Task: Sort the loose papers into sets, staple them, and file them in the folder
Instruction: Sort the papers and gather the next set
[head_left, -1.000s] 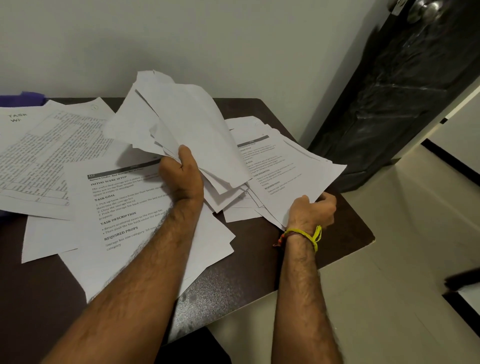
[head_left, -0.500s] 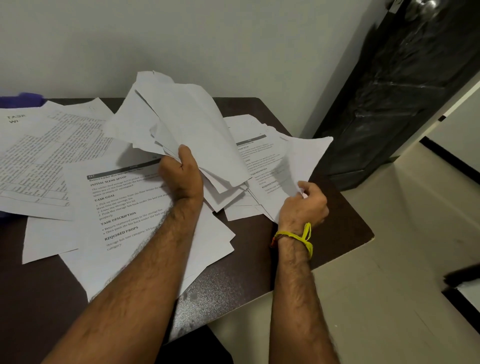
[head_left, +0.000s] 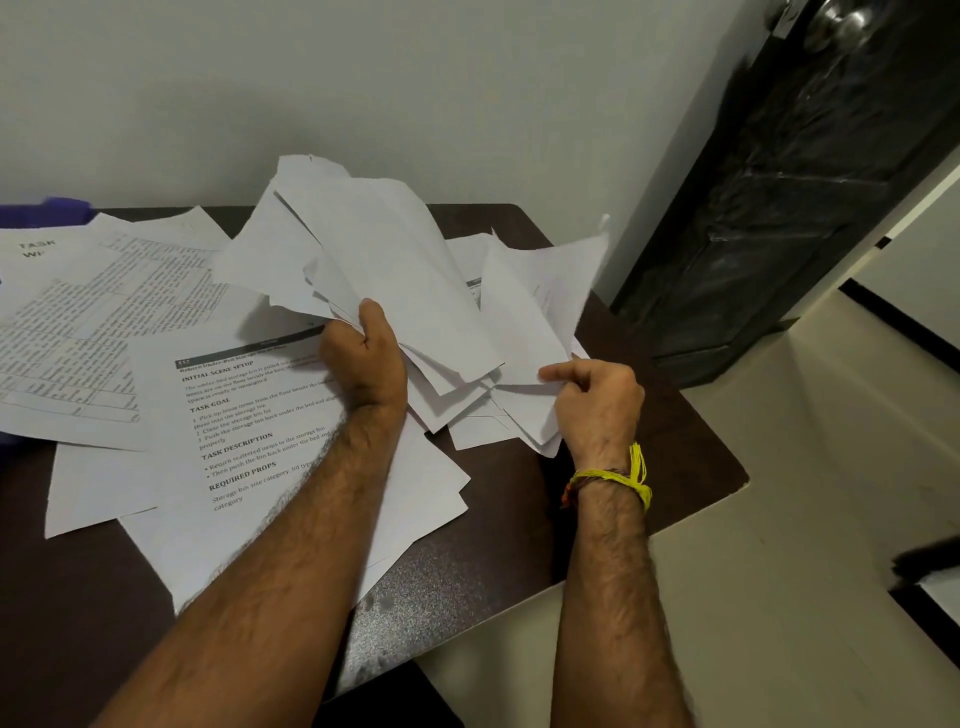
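A fanned bundle of loose papers (head_left: 374, 260) is held up off the worktop (head_left: 649, 441) by its lower corner, presumably so that sheets can be gathered against it as a growing set. It is gripped by the left hand (head_left: 363, 358), whose thumb is laid up the near face while the curled fingers are hidden behind the sheets; the grip is closed firmly round the bundle. Just right of the bundle, a second group of sheets (head_left: 535, 312) is lifted at its near edge by the right hand (head_left: 597, 400), pinched between thumb and curled fingers with the forefinger extended toward the bundle, apparently to be brought across and joined to it. Left of and below the bundle, a printed sheet (head_left: 249, 415) headed with task text and a sheet of dense tables (head_left: 88, 322) lie flat and overlapping on the worktop, not yet sorted. No stapler or folder can be identified, though a purple edge (head_left: 47, 213) shows far left of the bundle. A dark door (head_left: 779, 208) stands well to the right.
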